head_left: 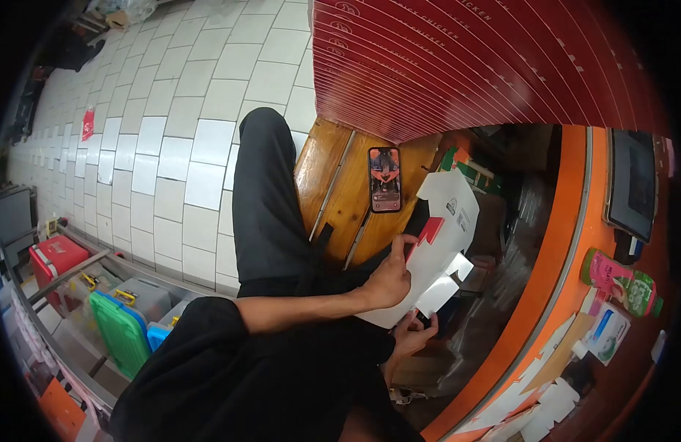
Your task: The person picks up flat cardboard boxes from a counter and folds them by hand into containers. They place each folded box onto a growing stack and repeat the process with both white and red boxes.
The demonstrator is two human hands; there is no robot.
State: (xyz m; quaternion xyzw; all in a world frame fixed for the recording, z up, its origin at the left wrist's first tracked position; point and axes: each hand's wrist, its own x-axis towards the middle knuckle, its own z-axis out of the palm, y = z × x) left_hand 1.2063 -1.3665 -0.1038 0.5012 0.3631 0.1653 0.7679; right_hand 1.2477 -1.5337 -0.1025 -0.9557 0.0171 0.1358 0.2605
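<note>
A phone (385, 181) lies on the wooden table (324, 158). The left hand (387, 283) has its fingers (406, 239) pinched on the red flap (430, 230) of white cardboard (451, 206); the right hand's (412, 337) curled fingers (429, 332) hold its near end.

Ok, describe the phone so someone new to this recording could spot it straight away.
Find the tall stack of red cardboard, then the wooden slats just below it in the picture. The phone lies face up there, left of the white card. Its lit screen shows an orange, cartoonish face, unlike the dark-screened device by the orange edge.
</note>
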